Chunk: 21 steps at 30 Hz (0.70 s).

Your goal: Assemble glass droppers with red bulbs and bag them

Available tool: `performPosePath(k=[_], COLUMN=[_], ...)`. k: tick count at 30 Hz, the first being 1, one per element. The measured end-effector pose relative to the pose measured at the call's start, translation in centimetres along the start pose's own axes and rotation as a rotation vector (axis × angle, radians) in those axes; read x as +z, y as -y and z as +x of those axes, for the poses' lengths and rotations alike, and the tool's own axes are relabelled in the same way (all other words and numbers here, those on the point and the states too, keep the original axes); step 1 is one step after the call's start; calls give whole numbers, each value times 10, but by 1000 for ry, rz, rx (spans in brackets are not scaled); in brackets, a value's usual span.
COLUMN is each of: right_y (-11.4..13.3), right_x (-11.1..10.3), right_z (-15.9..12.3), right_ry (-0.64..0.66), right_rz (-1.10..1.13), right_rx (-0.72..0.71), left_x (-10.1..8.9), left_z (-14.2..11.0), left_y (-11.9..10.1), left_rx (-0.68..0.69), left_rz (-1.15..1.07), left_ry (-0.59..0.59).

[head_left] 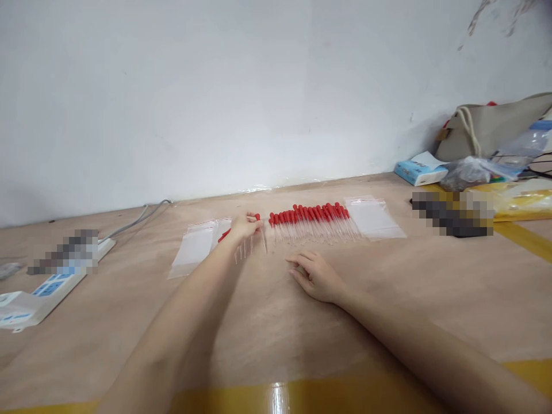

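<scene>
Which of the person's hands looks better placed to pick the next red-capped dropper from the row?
Probably the left hand: it already grips a few clear red-capped droppers beside the row of droppers. The right hand rests flat, nearer the body.

You face a plain white wall (pixel 215 86), scuffed at its upper right | the table (pixel 276 333) below you has a pale brown top with glossy yellow tape strips along its near edge and right side | light is soft and even, no window in view

droppers (pixel 313 221) between two bag stacks (pixel 196 247)
</scene>
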State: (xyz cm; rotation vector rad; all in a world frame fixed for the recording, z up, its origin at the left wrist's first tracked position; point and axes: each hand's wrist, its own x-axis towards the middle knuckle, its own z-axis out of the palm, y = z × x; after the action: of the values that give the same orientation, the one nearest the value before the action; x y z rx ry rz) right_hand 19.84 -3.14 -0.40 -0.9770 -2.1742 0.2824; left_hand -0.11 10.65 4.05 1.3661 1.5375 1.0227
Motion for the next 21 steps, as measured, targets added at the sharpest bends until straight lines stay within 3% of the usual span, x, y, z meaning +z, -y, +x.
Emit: performPosePath(k=[6, 13, 17, 21], right_y=[-2, -2, -2, 0], right_x=[-3, -3, -3, -4], right_z=[-3, -3, -3, -3], right_ry=[-17, -15, -15, -5], right_rz=[-10, -31, -24, -22], right_rx=[8, 14, 16, 17], left_x=[22, 25, 17, -8], left_z=[31, 33, 25, 13], left_y=[9, 7, 1, -6], left_rx=[-48, -12, 27, 113], left_rz=[177, 312, 438, 611], left_ry=[-15, 30, 9, -57])
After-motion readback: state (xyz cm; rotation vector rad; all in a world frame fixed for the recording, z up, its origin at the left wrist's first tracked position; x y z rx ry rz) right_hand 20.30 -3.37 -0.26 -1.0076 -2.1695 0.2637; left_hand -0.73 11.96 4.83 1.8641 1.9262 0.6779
